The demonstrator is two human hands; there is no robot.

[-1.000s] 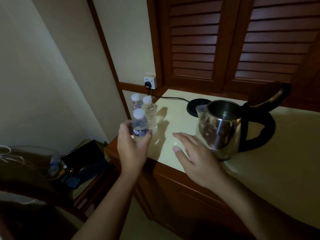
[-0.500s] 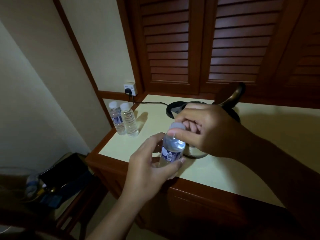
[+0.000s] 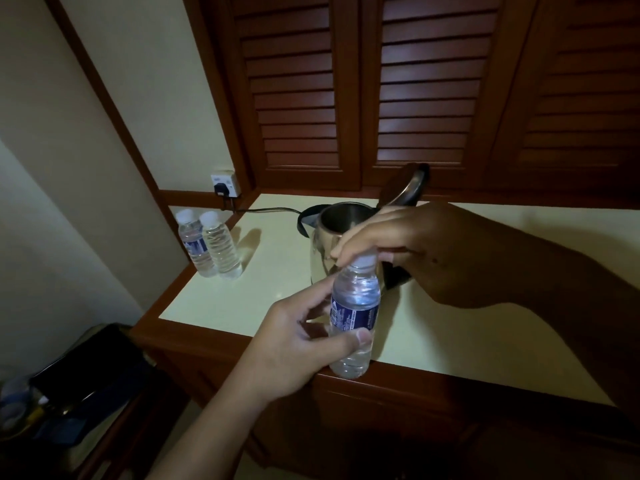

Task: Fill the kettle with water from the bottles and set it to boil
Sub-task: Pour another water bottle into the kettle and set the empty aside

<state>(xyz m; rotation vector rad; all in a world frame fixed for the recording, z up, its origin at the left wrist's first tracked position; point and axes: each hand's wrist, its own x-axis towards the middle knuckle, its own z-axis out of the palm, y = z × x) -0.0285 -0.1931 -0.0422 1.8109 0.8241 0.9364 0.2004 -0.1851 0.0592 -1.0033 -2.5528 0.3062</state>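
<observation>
1. In the lower centre of the frame, the left hand (image 3: pixel 291 348) grips a small water bottle (image 3: pixel 355 306) around its blue label, with the thumb across the front. The bottle is upright at the near edge of the surface (image 3: pixel 277 271). Whether it rests there or is held just above cannot be told.
2. Just above, the right hand (image 3: pixel 433 258) comes in from the right, its fingertips curled around the white cap (image 3: pixel 363 262) and pinching it. The cap is on and the bottle looks full.
3. The step in hand appears to be opening this bottle. The next move calls for the left hand to hold the body steady while the cap is twisted off. The neck then has to be tipped over the kettle's mouth.
4. Behind the hands, at centre frame, the steel kettle (image 3: pixel 341 216) stands with its lid (image 3: pixel 405 185) tipped back. Its black base (image 3: pixel 304 221) shows behind it on the left, and the kettle seems to stand off it.
5. At centre left, two spare bottles (image 3: pixel 194 244) stand side by side, both capped.
6. Farthest back, a plug sits in the wall socket (image 3: pixel 225 183), and its cord (image 3: pixel 270 210) runs toward the base.
</observation>
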